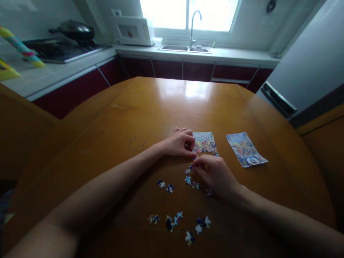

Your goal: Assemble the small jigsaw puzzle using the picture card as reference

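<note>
A partly assembled jigsaw puzzle [205,141] lies flat on the wooden table, with gaps along its lower part. My left hand [182,142] rests at its left edge, fingers curled and thumb bent against the lower left corner. Just below that corner, my right hand [216,172] pinches a small jigsaw piece [191,167] between thumb and forefinger; the fingers partly hide it. Loose pieces [187,180] lie close to the right fingertips, and another piece [209,192] is beneath the right wrist.
To the right lies a printed picture sheet [245,148]. More loose pieces form small groups [173,221] near me on the table [129,118]. Beyond are a sink [174,47], a microwave [133,31] and a stove with a lidded pan [76,30].
</note>
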### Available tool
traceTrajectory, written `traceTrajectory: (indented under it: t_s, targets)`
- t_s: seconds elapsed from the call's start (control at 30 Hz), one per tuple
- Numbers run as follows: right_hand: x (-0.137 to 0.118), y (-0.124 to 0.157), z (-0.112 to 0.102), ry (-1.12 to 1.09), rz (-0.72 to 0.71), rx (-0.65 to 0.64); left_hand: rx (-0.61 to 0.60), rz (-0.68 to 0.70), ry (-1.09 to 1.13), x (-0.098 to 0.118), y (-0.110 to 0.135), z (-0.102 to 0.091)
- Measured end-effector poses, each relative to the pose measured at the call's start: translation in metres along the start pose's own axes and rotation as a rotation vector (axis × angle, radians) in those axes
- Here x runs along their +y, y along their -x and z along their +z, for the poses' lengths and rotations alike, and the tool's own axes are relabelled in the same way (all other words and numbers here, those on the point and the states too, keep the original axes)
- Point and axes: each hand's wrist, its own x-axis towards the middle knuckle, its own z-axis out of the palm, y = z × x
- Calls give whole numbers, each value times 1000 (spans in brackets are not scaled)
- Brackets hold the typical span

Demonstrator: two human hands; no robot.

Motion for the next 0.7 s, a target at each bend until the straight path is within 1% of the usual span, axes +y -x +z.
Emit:
traceTrajectory:
  t_s: [0.1, 0.17, 0.3, 0.57, 0.7]
  targets:
    - [12, -2, -6, 27, 68, 9, -20, 4, -13, -2, 0, 0]
    - [15, -1, -7, 61, 79, 3, -30, 5, -23, -3, -1, 1]
    - [16, -2, -6, 119, 43, 6, -41, 11, -32, -4, -1, 1]
    - [16, -5, -8, 228, 26, 1, -45, 1, -39, -4, -1, 1]
    - [16, -1, -13, 298, -17, -36, -62, 1, -43, -4, -1, 0]
